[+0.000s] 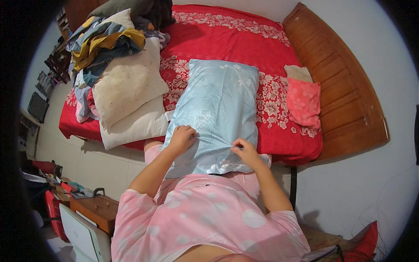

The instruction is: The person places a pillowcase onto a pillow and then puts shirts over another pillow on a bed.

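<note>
Even indoor light (dark, bowed fisheye rim)

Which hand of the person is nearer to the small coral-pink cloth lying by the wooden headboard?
The right hand. It grips the light blue satin pillowcase on the side toward the small coral-pink cloth; the left hand grips the pillowcase's far side.

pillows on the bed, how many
3: a light blue pillow under both hands at the bed's near edge, and two cream pillows stacked on the left, upper on lower. The clothes pile may hide more.
</note>
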{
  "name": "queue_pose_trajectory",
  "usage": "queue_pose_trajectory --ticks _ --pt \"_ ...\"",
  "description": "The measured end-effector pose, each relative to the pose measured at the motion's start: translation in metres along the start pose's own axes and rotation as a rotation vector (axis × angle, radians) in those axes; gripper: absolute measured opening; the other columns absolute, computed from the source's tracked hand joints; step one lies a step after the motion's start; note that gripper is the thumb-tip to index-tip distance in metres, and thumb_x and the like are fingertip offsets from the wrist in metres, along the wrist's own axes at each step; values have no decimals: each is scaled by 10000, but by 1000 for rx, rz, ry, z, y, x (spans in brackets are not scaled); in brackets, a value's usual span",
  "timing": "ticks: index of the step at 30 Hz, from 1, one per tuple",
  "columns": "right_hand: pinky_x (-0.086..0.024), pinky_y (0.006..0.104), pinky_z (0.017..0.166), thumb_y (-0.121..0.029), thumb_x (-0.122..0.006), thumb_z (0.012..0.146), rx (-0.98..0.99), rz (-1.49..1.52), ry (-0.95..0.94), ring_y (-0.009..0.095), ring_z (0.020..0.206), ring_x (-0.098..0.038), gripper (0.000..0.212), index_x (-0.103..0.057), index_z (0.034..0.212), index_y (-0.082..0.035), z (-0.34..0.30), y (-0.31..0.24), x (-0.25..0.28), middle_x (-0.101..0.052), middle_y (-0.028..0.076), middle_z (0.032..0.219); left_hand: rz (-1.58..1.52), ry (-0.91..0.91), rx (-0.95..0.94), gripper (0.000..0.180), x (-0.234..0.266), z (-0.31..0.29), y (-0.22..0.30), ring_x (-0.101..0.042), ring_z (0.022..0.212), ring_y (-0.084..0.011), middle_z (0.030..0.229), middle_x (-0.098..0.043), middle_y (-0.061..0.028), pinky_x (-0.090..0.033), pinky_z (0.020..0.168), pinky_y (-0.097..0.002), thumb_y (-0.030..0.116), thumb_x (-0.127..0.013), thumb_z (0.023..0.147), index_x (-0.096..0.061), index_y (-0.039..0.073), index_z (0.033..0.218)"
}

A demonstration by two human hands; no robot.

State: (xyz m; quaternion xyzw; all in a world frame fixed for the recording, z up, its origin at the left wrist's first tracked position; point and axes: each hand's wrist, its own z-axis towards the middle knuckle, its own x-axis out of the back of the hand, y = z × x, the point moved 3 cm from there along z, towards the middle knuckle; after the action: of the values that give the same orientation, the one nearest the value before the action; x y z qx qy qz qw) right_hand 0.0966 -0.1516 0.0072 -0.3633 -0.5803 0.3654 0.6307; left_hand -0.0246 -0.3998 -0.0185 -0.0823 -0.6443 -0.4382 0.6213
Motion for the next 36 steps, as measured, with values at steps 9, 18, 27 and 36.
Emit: queue_pose_trajectory --ticks 9,18,27,36 --pt "-400 221 665 -139 -648 828 -307 129 -248 77 724 -476 148 -592 899 -21 -4 53 32 -555 -19 787 -551 -283 -41 83 52 8 25 -581 763 -205 799 -619 -96 -453 711 -308 29 -653 758 -610 33 830" --pt "-361 379 983 -280 -709 759 21 -208 -9 251 1189 -433 583 -494 1267 -93 18 38 16 -418 114 1334 -77 224 -79 516 13 15 2 -405 1208 -363 1306 -465 -144 -318 1012 -440 324 -667 782 -523 107 1227" --pt "-126 560 1075 -591 -650 712 -413 -557 -45 330 1391 -73 1020 -129 1457 -128 3 99 8 -70 132 1517 120 -61 329 826 -30 -14 -53 -194 1356 -372 1484 -207 -150 -223 1072 -497 526 -623 771 -291 123 1412" --pt "-225 452 1068 -566 -621 768 -665 389 252 315 1359 -196 1034 12 1465 -139 39 128 51 -132 186 1497 -551 188 399 752 -26 63 -83 -281 1331 -338 1417 -292 -264 -243 1078 -366 321 -619 847 -246 -53 1382"
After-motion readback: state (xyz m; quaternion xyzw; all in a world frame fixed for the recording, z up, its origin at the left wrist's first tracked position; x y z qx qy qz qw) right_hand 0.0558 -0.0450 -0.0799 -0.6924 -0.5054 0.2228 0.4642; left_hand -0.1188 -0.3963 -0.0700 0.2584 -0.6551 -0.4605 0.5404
